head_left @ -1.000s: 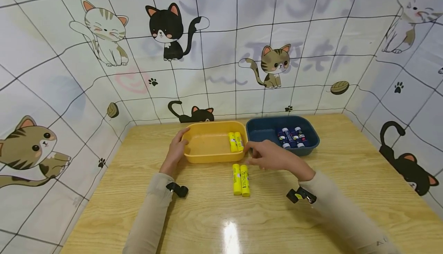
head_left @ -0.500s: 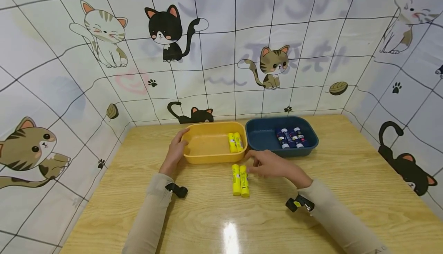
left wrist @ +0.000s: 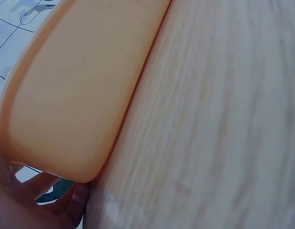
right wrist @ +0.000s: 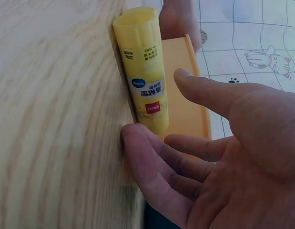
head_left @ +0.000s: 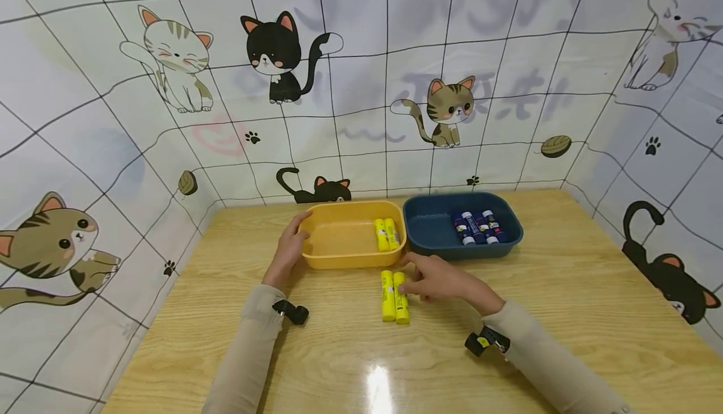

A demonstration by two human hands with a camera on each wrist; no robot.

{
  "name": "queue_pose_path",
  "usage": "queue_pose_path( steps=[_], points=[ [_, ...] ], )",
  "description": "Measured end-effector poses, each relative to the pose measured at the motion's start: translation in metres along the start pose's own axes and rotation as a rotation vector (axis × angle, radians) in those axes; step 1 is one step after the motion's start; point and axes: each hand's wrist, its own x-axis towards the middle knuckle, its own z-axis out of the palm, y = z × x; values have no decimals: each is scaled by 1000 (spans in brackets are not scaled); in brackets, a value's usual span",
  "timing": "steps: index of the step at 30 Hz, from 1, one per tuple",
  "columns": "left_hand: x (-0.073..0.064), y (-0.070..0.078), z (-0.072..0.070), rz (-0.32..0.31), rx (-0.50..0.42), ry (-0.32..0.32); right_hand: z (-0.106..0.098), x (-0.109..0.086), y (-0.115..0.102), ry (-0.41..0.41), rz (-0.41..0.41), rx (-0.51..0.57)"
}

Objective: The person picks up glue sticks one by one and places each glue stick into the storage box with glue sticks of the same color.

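My left hand holds the left end of a yellow plastic bin, and in the left wrist view its fingers bend round the bin's end. Inside that bin two yellow glue sticks lie side by side at the right. Another pair lies on the table in front of it: a left glue stick and a right glue stick. My right hand is beside the right one, thumb and fingers apart. In the right wrist view a labelled yellow glue stick shows just beyond the spread fingers.
A dark blue bin stands close against the yellow bin's right side. Several dark blue glue sticks with white ends lie in it. A cat-print sheet rises behind the wooden table.
My right hand has come down from the yellow bin's front right corner towards the right glue stick on the table. My left hand keeps its place on the bin.
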Motion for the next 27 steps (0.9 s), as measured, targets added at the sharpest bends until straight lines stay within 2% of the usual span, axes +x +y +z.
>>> queue_pose_path(
  steps=[15, 27],
  points=[
    [-1, 0, 1, -10, -20, -9, 7, 4, 8, 12, 31, 56],
    [0, -2, 1, 5, -12, 4, 2, 0, 4, -1, 72, 51]
  ],
)
